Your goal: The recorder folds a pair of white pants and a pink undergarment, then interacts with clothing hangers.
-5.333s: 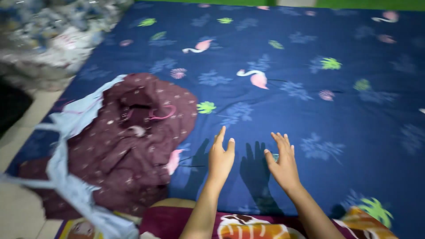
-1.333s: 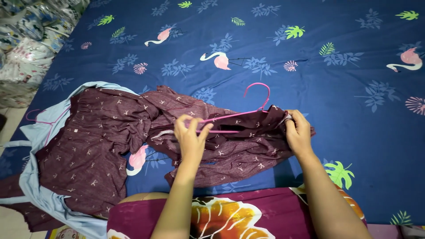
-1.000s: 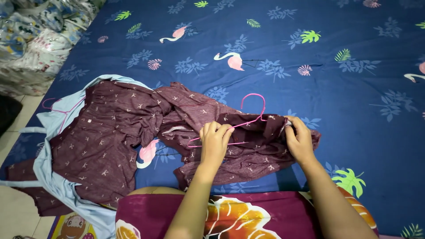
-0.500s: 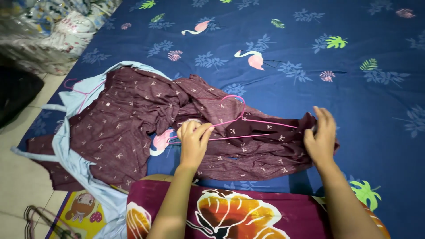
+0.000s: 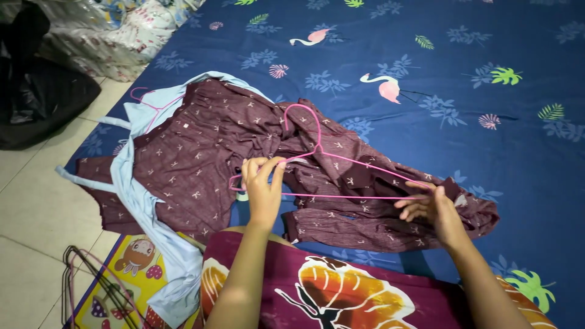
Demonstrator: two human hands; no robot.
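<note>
A thin pink wire hanger (image 5: 341, 159) lies across a crumpled maroon garment with small pale marks (image 5: 372, 213). My left hand (image 5: 262, 189) pinches the hanger's left corner. At the hanger's right corner my right hand (image 5: 429, 210) holds the wire, just above the garment's neck opening. The hook curls up and to the left. A second maroon garment (image 5: 195, 158) is spread out to the left, on top of a light blue garment (image 5: 137, 195) that has its own pink hanger (image 5: 143, 97).
Everything rests on a dark blue sheet with flamingo and leaf prints (image 5: 463, 109). Plastic-wrapped bundles (image 5: 116, 36) and a black bag (image 5: 42, 97) sit at the top left on tiled floor. Loose hangers (image 5: 85, 286) lie at the bottom left. My lap wears a maroon patterned cloth (image 5: 329, 292).
The hanger has come out of the garment's neck and now lies free on top. My right hand moved from gripping the cloth to the hanger's right corner. The view shifted left.
</note>
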